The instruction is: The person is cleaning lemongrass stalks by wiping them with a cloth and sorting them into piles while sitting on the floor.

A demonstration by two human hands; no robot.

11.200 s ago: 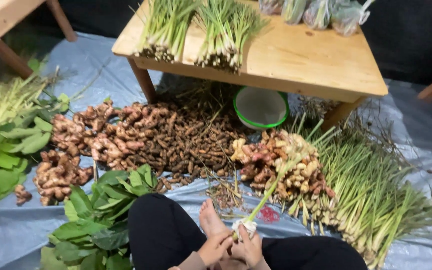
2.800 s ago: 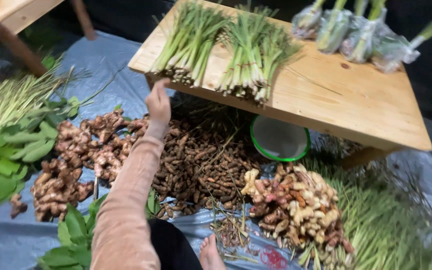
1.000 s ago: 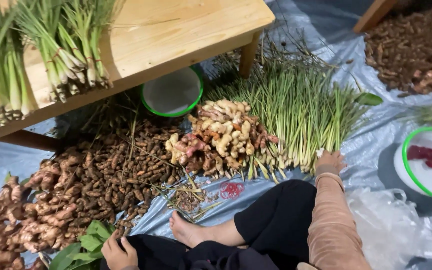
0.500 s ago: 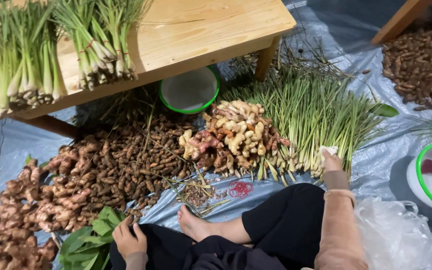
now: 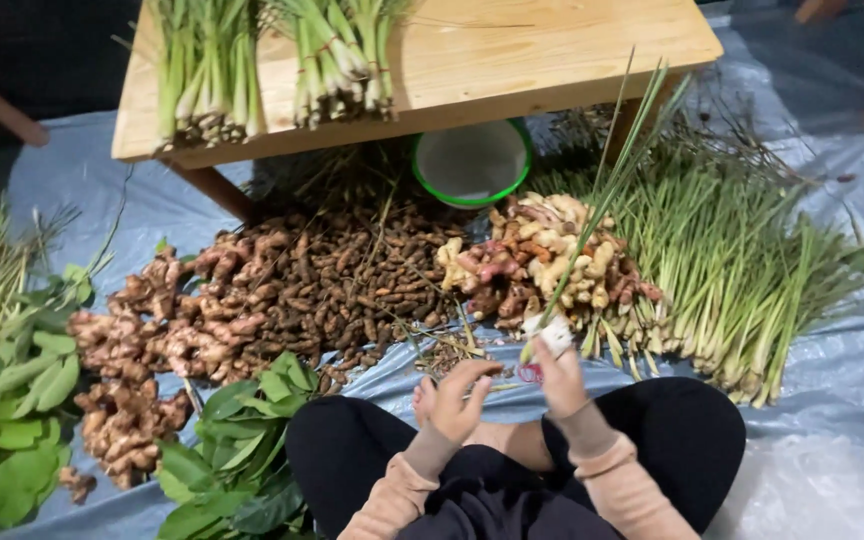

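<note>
Seated cross-legged on a grey tarp [image 5: 152, 190], you have leafy greens [image 5: 242, 450] just left of your left hand, with knobbly ginger roots [image 5: 167, 325] beyond them. Your left hand [image 5: 462, 395] hovers half-curled over your bare foot, fingers loosely bent and gripping nothing that shows. Just right of it, your right hand [image 5: 557, 375] is closed around the pale base of a few lemongrass stalks [image 5: 592, 210], which slant up and away from you. Ahead of both hands lies a heap of small brown turmeric roots [image 5: 352, 285]; a pile of galangal [image 5: 542, 260] sits just beyond the right hand. Further right spreads loose lemongrass [image 5: 742, 280], and a low wooden table [image 5: 542, 50] stands beyond.
</note>
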